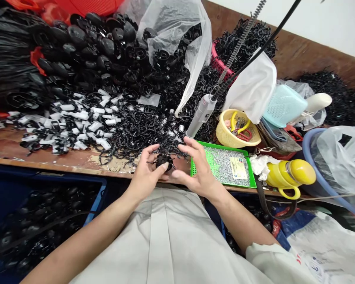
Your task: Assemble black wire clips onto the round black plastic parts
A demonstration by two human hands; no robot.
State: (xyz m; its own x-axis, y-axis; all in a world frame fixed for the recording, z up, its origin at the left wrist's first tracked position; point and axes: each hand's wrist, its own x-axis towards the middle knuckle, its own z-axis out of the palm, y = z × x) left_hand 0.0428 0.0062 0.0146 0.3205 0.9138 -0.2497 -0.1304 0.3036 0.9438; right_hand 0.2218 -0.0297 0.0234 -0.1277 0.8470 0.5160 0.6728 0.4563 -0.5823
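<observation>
Close to the table's front edge, my left hand [148,171] is closed on a small black plastic part [163,159] with thin prongs sticking out; the thumb lies over it. My right hand [198,167] is just to the right, fingers apart and curved, with nothing visible in it. Behind both hands spreads a pile of small black plastic pieces [139,126]. Beyond my right fingertips hangs a grey electric screwdriver [201,114] on a coiled spring and black cable. A green tray [251,167] full of small screws lies beside my right hand.
White clips [79,116] and rounded black housings [106,51] are heaped at the left and back. Right of the tray stand a yellow basket [225,136] with pliers, a yellow bottle [292,172] and a blue tub [309,146]. A blue crate [102,193] sits below the table's left edge.
</observation>
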